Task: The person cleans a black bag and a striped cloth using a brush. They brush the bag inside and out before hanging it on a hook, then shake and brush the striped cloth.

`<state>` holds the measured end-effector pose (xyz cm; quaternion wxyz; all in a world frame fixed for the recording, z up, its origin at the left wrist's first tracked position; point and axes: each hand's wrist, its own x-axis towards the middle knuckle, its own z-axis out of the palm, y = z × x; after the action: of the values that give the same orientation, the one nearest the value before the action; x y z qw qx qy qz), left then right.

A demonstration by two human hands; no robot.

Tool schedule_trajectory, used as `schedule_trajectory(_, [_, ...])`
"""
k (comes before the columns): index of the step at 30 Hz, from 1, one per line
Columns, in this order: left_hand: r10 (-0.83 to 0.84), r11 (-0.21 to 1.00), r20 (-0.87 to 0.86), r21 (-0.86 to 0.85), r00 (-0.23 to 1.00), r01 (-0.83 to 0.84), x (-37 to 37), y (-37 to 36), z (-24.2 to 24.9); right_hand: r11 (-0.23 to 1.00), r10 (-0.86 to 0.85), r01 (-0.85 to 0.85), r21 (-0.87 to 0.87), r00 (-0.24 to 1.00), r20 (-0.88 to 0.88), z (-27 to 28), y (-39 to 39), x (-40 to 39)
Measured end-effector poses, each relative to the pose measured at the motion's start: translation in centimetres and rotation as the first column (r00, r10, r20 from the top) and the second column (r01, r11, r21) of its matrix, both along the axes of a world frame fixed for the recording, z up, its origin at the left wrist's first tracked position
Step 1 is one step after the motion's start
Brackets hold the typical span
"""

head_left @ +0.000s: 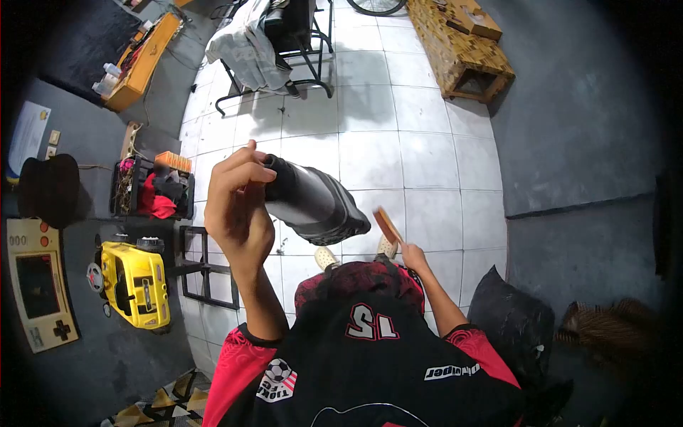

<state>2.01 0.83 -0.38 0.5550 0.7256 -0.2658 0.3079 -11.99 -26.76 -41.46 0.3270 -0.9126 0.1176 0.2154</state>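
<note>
Boot (313,203): in the air above the tiled floor (434,164), lower end near the brush (388,228)
Weight: probably light
Feel: likely bendy shaft, firmer sole, smooth and slightly slippery
Best hold: top rim
Left hand (240,206): fingers clamped on rim
Right hand (415,257): fingers closed around brush handle

1. Tiled floor (441,171) opens ahead of the right hand (414,256), between the boot (309,203) and the grey right wall (583,135).
2. Between the boot's toe and the brush (386,226), only a narrow gap remains.
3. Left of the left hand (242,206), the black frame (208,267), crate (116,192) and yellow toy car (139,285) obstruct.
4. Farther ahead, the cloth-draped metal stand (313,84) and patterned bench (455,60) flank a floor passage.
5. Beside the right arm, the black bag (501,320) narrows the way.
</note>
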Motion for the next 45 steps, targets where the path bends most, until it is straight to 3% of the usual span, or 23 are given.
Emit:
schedule_trajectory(1, [-0.016,1.000,-0.034,-0.016,0.999,0.015,-0.1,-0.3,-0.3,0.995,-0.079,0.071,0.075,0.991,0.112,1.9,1.5,0.7])
schedule_trajectory(3, [-0.050,0.998,-0.101,-0.045,0.994,0.046,-0.4,-0.9,-0.8,0.745,-0.300,0.333,0.578,0.941,-0.155,11.8,4.7,3.4])
schedule_trajectory(5, [-0.025,1.000,-0.106,-0.020,0.994,0.023,-0.7,-1.4,-1.2,0.436,-0.289,0.266,0.860,0.946,-0.147,20.0,7.7,4.7])
schedule_trajectory(6, [-0.018,1.000,-0.104,-0.026,0.994,0.015,-0.9,-1.8,-1.1,0.494,-0.227,0.073,0.866,0.973,0.048,23.6,8.5,4.9])
schedule_trajectory(7, [-0.008,0.999,-0.102,-0.032,0.995,0.004,-1.0,-2.0,-1.1,0.538,-0.152,-0.122,0.834,0.959,0.239,25.6,9.0,5.0])
schedule_trajectory(10, [0.016,0.983,-0.022,-0.182,1.000,-0.020,-0.7,-1.8,-1.4,0.670,-0.099,-0.219,0.709,0.921,0.377,26.3,9.3,5.4])
schedule_trajectory(13, [-0.030,0.909,0.107,-0.412,0.994,0.072,-0.1,-1.0,-0.2,0.927,-0.007,-0.093,0.364,0.965,0.262,16.5,7.7,5.0])
schedule_trajectory(15, [-0.029,0.897,0.140,-0.434,0.990,0.087,0.0,-0.4,0.2,0.979,0.154,-0.176,0.103,0.969,0.192,9.8,5.1,3.3])
schedule_trajectory(17, [-0.076,0.857,0.177,-0.492,0.981,0.155,0.0,-0.1,0.5,0.921,0.369,-0.385,-0.064,0.912,-0.182,1.9,1.8,0.9])
schedule_trajectory(20, [-0.229,0.826,0.121,-0.500,0.966,0.258,-0.1,0.3,0.0,0.910,0.334,-0.392,-0.136,0.886,-0.323,0.9,0.3,-0.6])
schedule_trajectory(23, [-0.339,0.804,0.048,-0.503,0.939,0.316,-0.3,0.0,-0.5,0.999,0.035,-0.037,0.036,0.998,0.044,5.2,1.9,1.3])
schedule_trajectory(25, [-0.442,0.769,0.011,-0.509,0.897,0.386,-0.6,-0.1,-1.4,0.828,-0.257,0.189,0.528,0.965,0.057,12.5,4.1,3.9])
schedule_trajectory(27, [-0.492,0.742,-0.003,-0.525,0.870,0.418,-0.9,-0.3,-1.8,0.308,-0.210,0.245,0.919,0.960,-0.186,21.1,5.6,5.5])
schedule_trajectory(29, [-0.547,0.710,-0.008,-0.535,0.837,0.458,-1.2,-0.5,-1.9,0.221,-0.122,-0.019,0.975,0.991,0.047,24.4,6.2,6.1])
schedule_trajectory(30, [-0.497,0.744,-0.015,-0.523,0.868,0.417,-1.5,-0.8,-1.6,0.228,-0.079,-0.134,0.964,0.985,0.156,25.8,6.3,6.6])
schedule_trajectory(33, [-0.403,0.756,0.058,-0.542,0.913,0.368,-1.5,-0.3,-1.2,0.358,-0.006,-0.091,0.929,0.995,0.100,23.6,5.8,7.4])
schedule_trajectory(34, [-0.421,0.708,0.067,-0.599,0.905,0.373,-1.5,0.0,-1.1,0.480,-0.054,-0.087,0.873,0.990,0.129,21.1,5.5,7.5])
schedule_trajectory(37, [-0.391,0.776,0.072,-0.510,0.918,0.370,-1.7,0.8,-0.9,0.860,0.073,-0.060,0.507,0.997,-0.006,12.1,2.5,6.1])
schedule_trajectory(38, [-0.411,0.761,0.081,-0.518,0.908,0.391,-1.8,1.1,-1.3,0.948,0.125,-0.131,0.290,0.991,0.039,10.7,1.7,4.9])
schedule_trajectory(39, [-0.419,0.736,0.090,-0.549,0.903,0.397,-1.7,1.3,-1.4,0.981,0.185,-0.189,0.053,0.980,0.073,9.8,0.8,3.8])
schedule_trajectory(41, [-0.438,0.683,0.099,-0.610,0.893,0.402,-1.8,1.6,-1.5,0.955,0.181,-0.244,-0.169,0.930,-0.321,8.3,-0.7,2.4])
schedule_trajectory(44, [-0.472,0.682,0.103,-0.587,0.876,0.436,-1.6,1.5,-1.4,0.936,0.017,-0.077,-0.343,0.985,-0.175,7.0,-1.3,0.5])
schedule_trajectory(45, [-0.486,0.683,0.097,-0.578,0.868,0.447,-1.6,1.6,-1.5,0.958,0.024,-0.049,-0.281,0.996,-0.091,7.4,-1.3,1.0])
